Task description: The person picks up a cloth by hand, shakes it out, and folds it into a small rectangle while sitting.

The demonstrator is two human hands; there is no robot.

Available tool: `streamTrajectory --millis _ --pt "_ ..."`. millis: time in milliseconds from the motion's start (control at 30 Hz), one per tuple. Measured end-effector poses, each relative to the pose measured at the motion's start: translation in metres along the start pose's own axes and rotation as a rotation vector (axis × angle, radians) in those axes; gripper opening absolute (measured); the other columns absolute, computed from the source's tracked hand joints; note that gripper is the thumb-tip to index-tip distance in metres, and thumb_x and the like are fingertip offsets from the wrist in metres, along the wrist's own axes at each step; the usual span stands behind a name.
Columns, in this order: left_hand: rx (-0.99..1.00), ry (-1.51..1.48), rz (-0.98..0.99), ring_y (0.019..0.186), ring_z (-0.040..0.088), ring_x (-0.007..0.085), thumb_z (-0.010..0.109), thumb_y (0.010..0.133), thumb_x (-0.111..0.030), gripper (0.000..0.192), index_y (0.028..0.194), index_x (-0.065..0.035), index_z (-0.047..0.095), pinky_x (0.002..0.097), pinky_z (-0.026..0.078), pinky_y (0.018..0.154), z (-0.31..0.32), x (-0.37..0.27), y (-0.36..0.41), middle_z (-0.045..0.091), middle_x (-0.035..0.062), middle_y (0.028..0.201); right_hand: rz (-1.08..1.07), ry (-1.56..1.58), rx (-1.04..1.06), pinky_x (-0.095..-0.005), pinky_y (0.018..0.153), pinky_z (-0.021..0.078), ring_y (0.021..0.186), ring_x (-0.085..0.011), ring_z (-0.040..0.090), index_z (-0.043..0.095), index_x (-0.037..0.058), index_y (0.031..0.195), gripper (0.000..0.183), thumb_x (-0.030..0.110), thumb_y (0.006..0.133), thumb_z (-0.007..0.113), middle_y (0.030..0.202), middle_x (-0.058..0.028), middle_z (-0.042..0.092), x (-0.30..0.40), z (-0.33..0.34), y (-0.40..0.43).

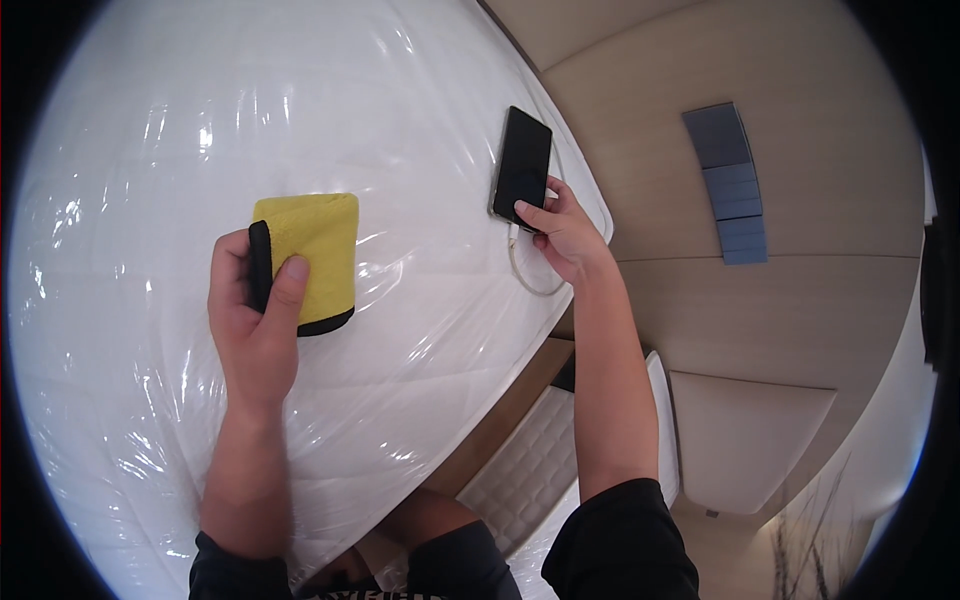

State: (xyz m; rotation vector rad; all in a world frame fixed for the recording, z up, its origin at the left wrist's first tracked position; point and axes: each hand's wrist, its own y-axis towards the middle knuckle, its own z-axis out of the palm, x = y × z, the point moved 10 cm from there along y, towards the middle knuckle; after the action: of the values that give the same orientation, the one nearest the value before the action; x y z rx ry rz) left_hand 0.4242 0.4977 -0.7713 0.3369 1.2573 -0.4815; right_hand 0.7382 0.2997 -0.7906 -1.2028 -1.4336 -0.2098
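A folded yellow microfiber cloth (322, 255) with black edging is gripped in my left hand (259, 315), thumb across its front and fingers behind. My right hand (566, 232) holds a smartphone (523, 161) near its lower end, the thumb resting on the dark screen. A pale charging cable (523, 274) is plugged into the phone's bottom edge and loops back towards my wrist. Both hands are over a white mattress (420, 390) wrapped in shiny, wrinkled clear plastic. The fingers behind the cloth and the phone are partly hidden.
A wood-toned panel (637, 150) borders the mattress on the right, bearing a strip of blue-grey sample pieces (727, 187). Lower right are a beige padded panel (742, 435) and dark dried stems (814, 540). Another quilted mattress (529, 465) lies past the wooden bed edge (502, 420).
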Motion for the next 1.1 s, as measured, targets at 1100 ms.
streamTrajectory --millis 1100 --pt "-0.011 -0.057 -0.027 0.083 0.052 0.0062 0.063 0.091 -0.01 0.022 0.107 -0.001 0.051 0.0218 0.045 0.075 -0.002 0.008 -0.007 0.058 0.0016 0.093 0.139 -0.101 -0.077 -0.0245 0.057 0.03 0.073 -0.0075 0.048 0.045 0.0132 0.124 0.056 0.045 0.083 0.069 0.09 0.0018 0.055 0.003 -0.008 0.005"
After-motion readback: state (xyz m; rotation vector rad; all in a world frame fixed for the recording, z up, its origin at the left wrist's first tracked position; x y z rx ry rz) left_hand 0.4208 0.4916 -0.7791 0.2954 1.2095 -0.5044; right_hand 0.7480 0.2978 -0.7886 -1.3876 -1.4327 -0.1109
